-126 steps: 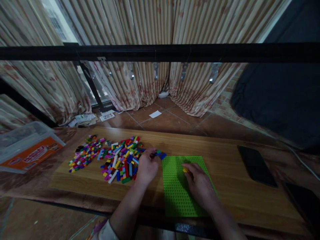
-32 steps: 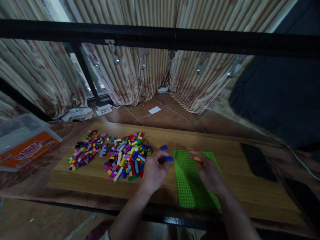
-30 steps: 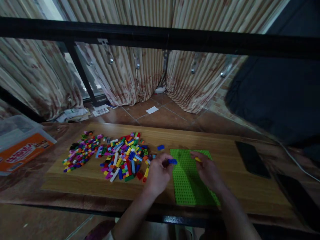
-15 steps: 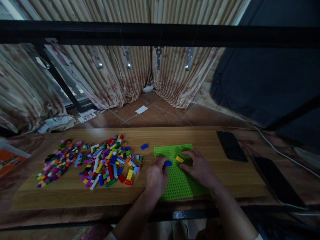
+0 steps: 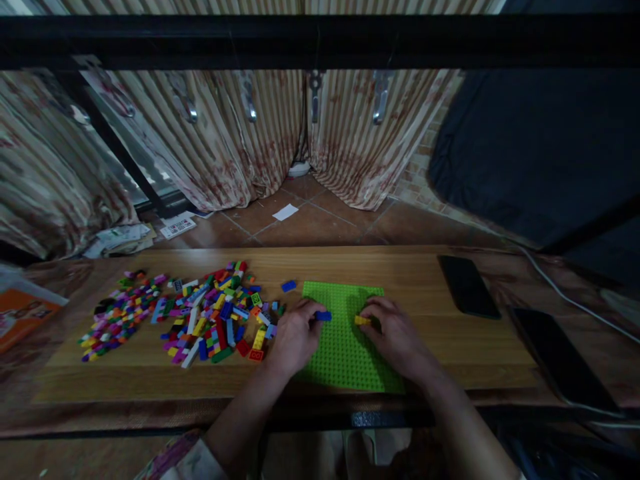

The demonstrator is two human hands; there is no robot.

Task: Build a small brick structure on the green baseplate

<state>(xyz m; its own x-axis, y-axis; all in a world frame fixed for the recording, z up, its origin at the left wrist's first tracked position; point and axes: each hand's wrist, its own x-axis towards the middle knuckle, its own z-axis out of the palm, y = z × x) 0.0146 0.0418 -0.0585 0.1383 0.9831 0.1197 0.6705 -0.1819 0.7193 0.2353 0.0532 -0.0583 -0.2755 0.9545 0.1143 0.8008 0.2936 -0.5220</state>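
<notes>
A green studded baseplate (image 5: 345,360) lies on the wooden board in front of me. My left hand (image 5: 296,333) is closed, pinching a blue building brick (image 5: 323,315) above the plate's left part. Over the right part, my right hand (image 5: 395,333) pinches a yellow building brick (image 5: 362,321) between thumb and fingers. The two bricks are apart, with green studs showing between them. Whether either brick touches the plate I cannot tell. A second blue brick (image 5: 289,286) rests on the wood just beyond the plate's far left corner.
Left of the plate lies a large pile of mixed bricks (image 5: 220,313), with a smaller-piece pile (image 5: 120,313) farther left. Two dark phone-like slabs (image 5: 467,285) lie at the right. A black bar (image 5: 320,41) with hanging metal hooks crosses above the far side.
My right hand has closed from spread fingers onto the yellow brick. My left hand has moved left with the blue brick, so the gap between the bricks is wider. The view has tilted slightly.
</notes>
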